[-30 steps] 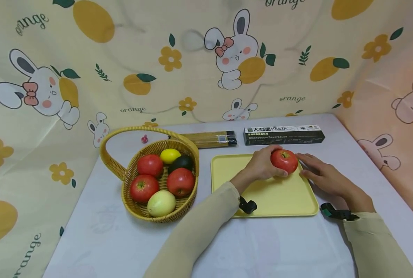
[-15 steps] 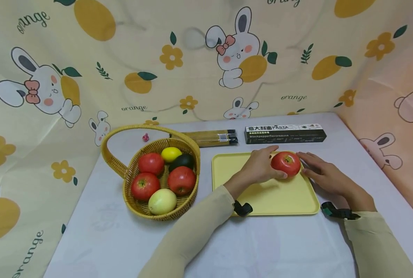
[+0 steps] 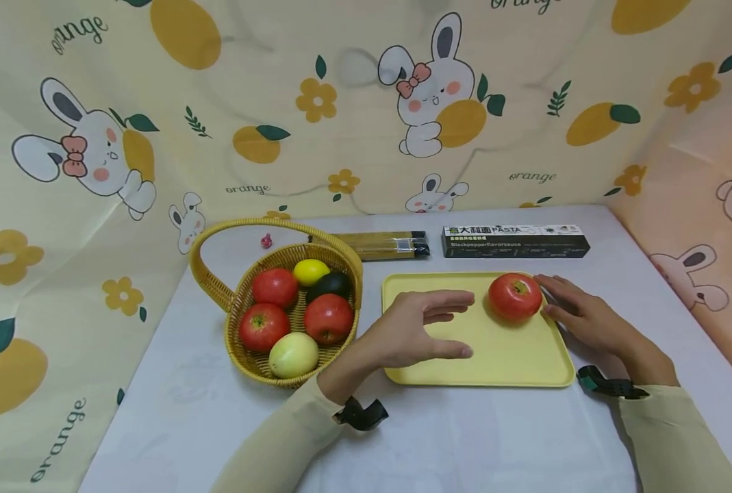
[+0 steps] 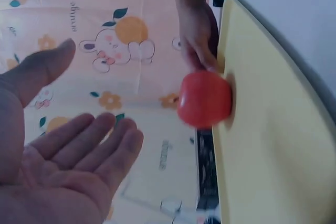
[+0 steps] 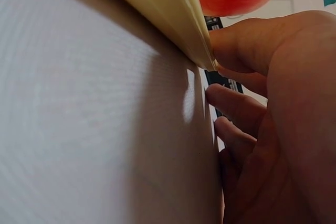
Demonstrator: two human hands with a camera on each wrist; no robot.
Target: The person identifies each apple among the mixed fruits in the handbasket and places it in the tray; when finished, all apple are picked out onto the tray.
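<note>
A red apple [image 3: 515, 298] sits upright near the back right corner of the yellow tray [image 3: 495, 363]. My left hand [image 3: 415, 329] hovers over the tray's left part, apart from the apple. Its fingers and thumb are spread, and the left wrist view shows the bare palm [image 4: 68, 177]. Along the tray's right edge lies my right hand [image 3: 594, 325]. In the right wrist view its thumb [image 5: 236, 43] is right at the tray's rim, while other fingers rest low by the white table surface.
Left of the tray stands a wicker basket [image 3: 236, 349] with a tall handle, holding several fruits: red apples, a lemon, a dark green fruit and a pale one. Behind are packs of noodles [image 3: 378, 245], a black-and-white pasta box [image 3: 516, 242] and a small pink object [image 3: 266, 240].
My left hand has let go of the apple and drawn back to the left and nearer. The apple stays on the tray. My right hand keeps its place at the tray's edge.
</note>
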